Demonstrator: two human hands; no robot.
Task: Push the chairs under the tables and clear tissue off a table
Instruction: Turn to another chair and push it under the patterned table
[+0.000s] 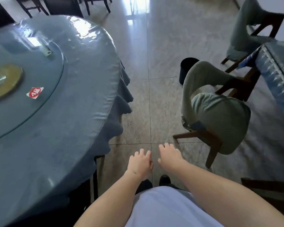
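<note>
**Dining room: chairs part stowed, tissue not identified**

- Left hand (140,163): at 6 o'clock, fingers loosely spread, holding nothing, hanging over the floor.
- Right hand (170,157): just beside the left, fingers relaxed and apart, holding nothing; near the front leg of the nearest chair, not touching it.
- Covered chair (218,112): at 3 o'clock, pale green cover, standing out on the floor tiles, turned at an angle to the patterned table (279,66). Judged not yet pushed in.
- Second covered chair (251,31): at 1 o'clock, also angled out from that table. Judged outstanding.
- Round table (69,95): at 9 o'clock, blue cloth under clear plastic, glass turntable (39,71) on top. Dark chair legs show beneath its skirt at 7 o'clock, apparently tucked in.
- On the turntable: red and white packet (35,92), small pale tube (48,53), white rectangular item (33,41); whether any is tissue cannot be told.
- Black bin (186,69): on the floor behind the nearest chair.
- Progress: early to middle; two chairs and the tissue remain.
</note>
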